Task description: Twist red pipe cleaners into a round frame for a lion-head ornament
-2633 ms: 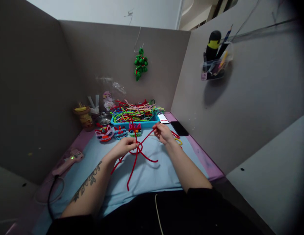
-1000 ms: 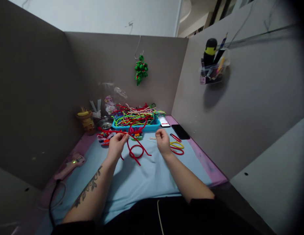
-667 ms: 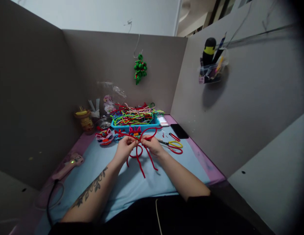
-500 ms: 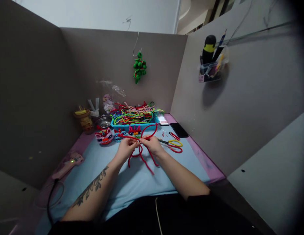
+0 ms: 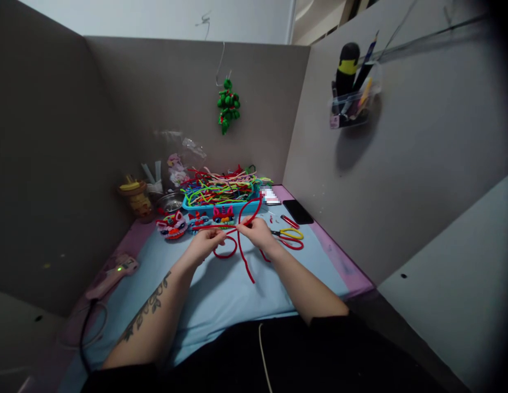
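Note:
Several red pipe cleaners [image 5: 246,264] cross one another between my two hands, above the blue cloth. My left hand [image 5: 207,242] pinches one strand near the loop that curls below it. The crossing point sits in the fingertips of my right hand [image 5: 255,231], closed on the bundle. One strand arcs up over the right hand, and others hang down toward the cloth. Just beyond the left hand are small animal heads made of pipe cleaners: a pink one [image 5: 172,226], a blue one [image 5: 199,222] and a red one [image 5: 223,215]. Scissors [image 5: 292,239] lie right of my right hand.
A blue tray [image 5: 221,208] heaped with coloured pipe cleaners stands at the back. A metal bowl [image 5: 172,202] and a brown pot [image 5: 136,199] are left of it; a black phone [image 5: 297,212] lies right. A pink glue gun [image 5: 114,273] rests at the left edge. Grey partitions enclose the table.
My left hand has moved away from the right, widening the gap between them. The pipe cleaners' loop now shows below the left hand. The whole view has shifted slightly.

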Demonstrator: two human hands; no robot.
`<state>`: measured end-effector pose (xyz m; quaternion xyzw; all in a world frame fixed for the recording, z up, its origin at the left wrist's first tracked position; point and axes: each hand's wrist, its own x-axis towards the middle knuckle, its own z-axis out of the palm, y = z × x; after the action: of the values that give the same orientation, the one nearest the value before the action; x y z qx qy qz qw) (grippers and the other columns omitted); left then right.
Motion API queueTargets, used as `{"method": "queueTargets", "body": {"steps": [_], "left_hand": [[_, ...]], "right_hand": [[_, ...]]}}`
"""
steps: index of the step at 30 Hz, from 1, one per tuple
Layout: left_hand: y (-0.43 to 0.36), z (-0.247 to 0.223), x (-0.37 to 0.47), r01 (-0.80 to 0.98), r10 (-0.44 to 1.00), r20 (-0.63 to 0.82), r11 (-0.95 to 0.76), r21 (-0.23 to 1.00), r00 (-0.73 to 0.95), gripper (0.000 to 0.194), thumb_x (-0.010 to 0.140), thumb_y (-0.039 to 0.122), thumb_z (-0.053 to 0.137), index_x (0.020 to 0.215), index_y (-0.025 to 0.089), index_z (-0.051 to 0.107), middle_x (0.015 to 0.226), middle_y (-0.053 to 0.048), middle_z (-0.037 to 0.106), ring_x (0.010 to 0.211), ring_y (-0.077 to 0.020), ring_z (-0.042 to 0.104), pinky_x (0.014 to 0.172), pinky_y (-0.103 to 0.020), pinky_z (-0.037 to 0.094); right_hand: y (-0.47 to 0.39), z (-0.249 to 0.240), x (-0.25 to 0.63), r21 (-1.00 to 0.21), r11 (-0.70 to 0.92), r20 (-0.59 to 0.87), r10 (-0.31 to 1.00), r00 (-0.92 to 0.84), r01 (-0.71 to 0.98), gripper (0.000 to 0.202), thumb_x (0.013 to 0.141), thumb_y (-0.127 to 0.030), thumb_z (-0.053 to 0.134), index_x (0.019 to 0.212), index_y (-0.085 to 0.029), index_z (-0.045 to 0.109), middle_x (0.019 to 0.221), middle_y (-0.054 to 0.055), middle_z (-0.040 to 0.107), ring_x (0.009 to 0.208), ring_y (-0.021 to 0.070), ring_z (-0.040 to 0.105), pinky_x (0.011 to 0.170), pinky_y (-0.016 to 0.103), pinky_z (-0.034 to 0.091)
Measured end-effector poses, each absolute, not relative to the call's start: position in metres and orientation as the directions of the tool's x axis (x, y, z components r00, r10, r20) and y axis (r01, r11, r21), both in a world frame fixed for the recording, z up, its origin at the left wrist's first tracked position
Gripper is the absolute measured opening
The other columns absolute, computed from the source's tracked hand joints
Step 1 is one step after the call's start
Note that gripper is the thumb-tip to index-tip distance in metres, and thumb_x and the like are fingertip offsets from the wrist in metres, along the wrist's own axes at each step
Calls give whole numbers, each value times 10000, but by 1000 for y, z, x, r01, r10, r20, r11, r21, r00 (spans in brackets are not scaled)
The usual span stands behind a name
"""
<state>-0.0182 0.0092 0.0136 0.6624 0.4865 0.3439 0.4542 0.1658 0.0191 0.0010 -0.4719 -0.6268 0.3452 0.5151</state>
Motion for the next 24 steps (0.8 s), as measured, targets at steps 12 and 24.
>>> {"method": "queueTargets", "body": {"steps": [12, 24], "left_hand": [[14, 13, -26, 372, 933, 46, -186, 909, 356, 287, 722, 431, 561, 656, 151, 559, 564, 19, 527, 472, -81, 395, 464, -204, 293], [18, 3, -25, 436, 893, 233, -399, 806, 386, 171, 758, 318, 542, 742, 157, 597, 707, -26, 589, 689, -158, 541, 632, -267, 427]], "right_hand": [[20, -7, 171, -969, -44, 44, 939, -342, -244, 236, 601, -304, 713, 550, -156, 537, 448, -54, 456, 424, 63, 366, 435, 214, 239], [6, 6, 166, -992, 38, 86, 903, -422, -121, 301, 593, -386, 721, 556, -148, 540, 464, -50, 440, 444, 68, 366, 456, 222, 266]]}}
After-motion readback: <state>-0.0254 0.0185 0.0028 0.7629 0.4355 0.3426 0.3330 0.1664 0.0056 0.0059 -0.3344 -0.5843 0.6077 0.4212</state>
